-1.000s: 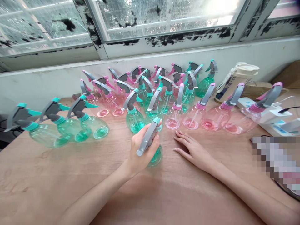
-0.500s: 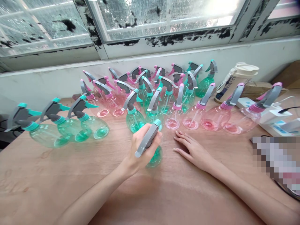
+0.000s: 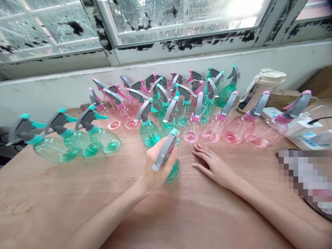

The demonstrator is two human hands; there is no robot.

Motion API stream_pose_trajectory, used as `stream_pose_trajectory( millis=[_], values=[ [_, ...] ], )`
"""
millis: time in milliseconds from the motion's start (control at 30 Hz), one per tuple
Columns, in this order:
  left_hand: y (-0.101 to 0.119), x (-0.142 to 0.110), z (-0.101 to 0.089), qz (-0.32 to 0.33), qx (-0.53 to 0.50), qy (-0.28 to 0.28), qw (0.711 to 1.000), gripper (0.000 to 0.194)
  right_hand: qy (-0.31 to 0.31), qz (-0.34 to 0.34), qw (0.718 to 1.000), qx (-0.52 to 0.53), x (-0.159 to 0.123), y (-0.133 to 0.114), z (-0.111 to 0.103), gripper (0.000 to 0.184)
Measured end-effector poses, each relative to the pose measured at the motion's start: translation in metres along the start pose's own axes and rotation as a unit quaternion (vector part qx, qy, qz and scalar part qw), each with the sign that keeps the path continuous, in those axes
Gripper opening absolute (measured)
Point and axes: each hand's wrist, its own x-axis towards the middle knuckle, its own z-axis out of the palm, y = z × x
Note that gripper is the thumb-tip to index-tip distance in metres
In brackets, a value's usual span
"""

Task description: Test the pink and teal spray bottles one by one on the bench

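My left hand (image 3: 157, 166) is closed around the neck of a green spray bottle (image 3: 173, 173) near the middle of the table. The bottle's grey and teal trigger head sticks up above the fingers, and much of its body is hidden behind the hand. My right hand (image 3: 214, 164) lies flat on the wood with its fingers spread, holding nothing. Just beyond its fingertips stands a clear pink spray bottle (image 3: 211, 133). Another green spray bottle (image 3: 149, 133) is upright behind my left hand.
Several pink and green spray bottles crowd together towards the wall. Three green spray bottles (image 3: 103, 138) form a row at the left on the wooden table (image 3: 77, 197). At the right are a lidded cup (image 3: 256, 93), a white power strip (image 3: 306, 133) and a blurred-out object (image 3: 308, 180).
The held spray bottle has shifted slightly away from me and its head has turned a little. My right hand stays in place.
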Motion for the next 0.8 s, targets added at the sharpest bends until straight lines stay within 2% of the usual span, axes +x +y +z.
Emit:
stream_pose_trajectory(
  millis=[633,800],
  values=[
    [-0.0009,0.0017,-0.0014,0.002,0.000,-0.017,1.000,0.029,-0.006,0.006,1.000,-0.002,0.0004,-0.0008,-0.0011,0.053],
    [0.0025,0.0051,-0.0050,-0.011,0.000,-0.042,0.999,0.023,-0.006,0.008,1.000,-0.001,0.0005,-0.0005,-0.0008,0.053]
  ],
)
